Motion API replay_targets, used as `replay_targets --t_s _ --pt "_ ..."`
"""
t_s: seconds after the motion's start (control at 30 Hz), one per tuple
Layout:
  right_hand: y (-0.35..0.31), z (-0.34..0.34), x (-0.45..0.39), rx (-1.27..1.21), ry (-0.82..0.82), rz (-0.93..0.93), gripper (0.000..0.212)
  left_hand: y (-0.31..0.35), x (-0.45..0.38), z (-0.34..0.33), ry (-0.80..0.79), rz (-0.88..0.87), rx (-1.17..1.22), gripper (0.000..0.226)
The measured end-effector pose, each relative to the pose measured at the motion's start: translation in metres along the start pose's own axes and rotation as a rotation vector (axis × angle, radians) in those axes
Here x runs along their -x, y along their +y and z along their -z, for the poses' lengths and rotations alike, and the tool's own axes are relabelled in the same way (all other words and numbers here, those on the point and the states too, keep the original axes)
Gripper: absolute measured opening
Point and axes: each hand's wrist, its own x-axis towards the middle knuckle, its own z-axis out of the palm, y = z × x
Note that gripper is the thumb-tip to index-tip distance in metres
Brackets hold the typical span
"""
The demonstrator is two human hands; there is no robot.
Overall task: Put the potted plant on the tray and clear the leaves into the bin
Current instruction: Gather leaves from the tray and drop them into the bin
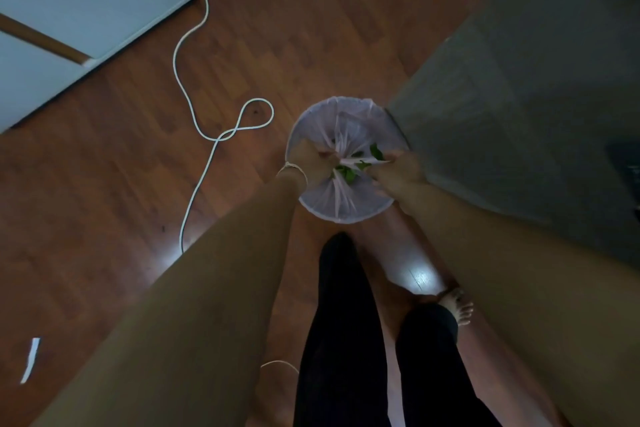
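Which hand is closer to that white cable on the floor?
Left. The left hand is over the bin's left side, the side toward the cable. The right hand is over the bin's right side, farther from the cable.

No legible text, label or number; view dim, perhaps hiding some.

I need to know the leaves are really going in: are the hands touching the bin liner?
Cannot tell. In the head view both hands hover over the bin liner with green leaves between them, but dim light and blur hide any contact.
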Motion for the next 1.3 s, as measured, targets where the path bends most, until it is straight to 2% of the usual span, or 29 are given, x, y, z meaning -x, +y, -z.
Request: replay_targets --t_s 0.07,0.17,0.27,0.43,0.63,0.8,1.0,1.07,1.17,1.3 --pt "-0.001 -0.002 -0.001 -0.008 -0.024 -0.001 0.015 -0.003 -0.002 0.000 -0.016 -0.011 -0.006 0.023" --pt "0.000 -0.007 -0.007 -0.040 -0.073 -0.020 0.018 -0.008 -0.002 0.000 -0.049 -0.004 -0.030 0.022" --pt "0.004 -0.011 -0.012 0.026 -0.065 0.026 0.009 -0.014 -0.002 -0.002 -0.048 0.012 -0.011 0.022" --pt "0.010 -0.013 -0.022 0.119 -0.006 0.079 0.045 -0.027 -0.003 -0.005 -0.050 0.037 -0.034 0.023" --pt "0.008 -0.013 -0.026 0.311 -0.046 0.073 0.026 -0.030 -0.002 -0.011 -0.028 0.031 -0.034 0.023" --pt "0.009 -0.005 -0.021 0.310 -0.066 0.103 0.036 -0.024 0.002 -0.008 -0.038 0.030 -0.045 0.022" --pt "-0.022 0.019 0.017 0.329 -0.045 0.163 0.022 0.006 0.029 0.023 0.006 0.019 0.023 0.006" --pt "-0.038 0.029 0.038 0.330 -0.049 0.170 0.017 0.024 0.042 0.041 0.019 -0.009 0.043 0.010" --pt "-0.065 0.044 0.075 0.255 -0.051 0.205 0.026 0.062 0.071 0.071 0.051 -0.027 -0.001 0.021" --pt "-0.097 0.066 0.131 0.129 -0.011 0.336 0.009 0.114 0.123 0.100 0.142 -0.049 0.143 0.016"
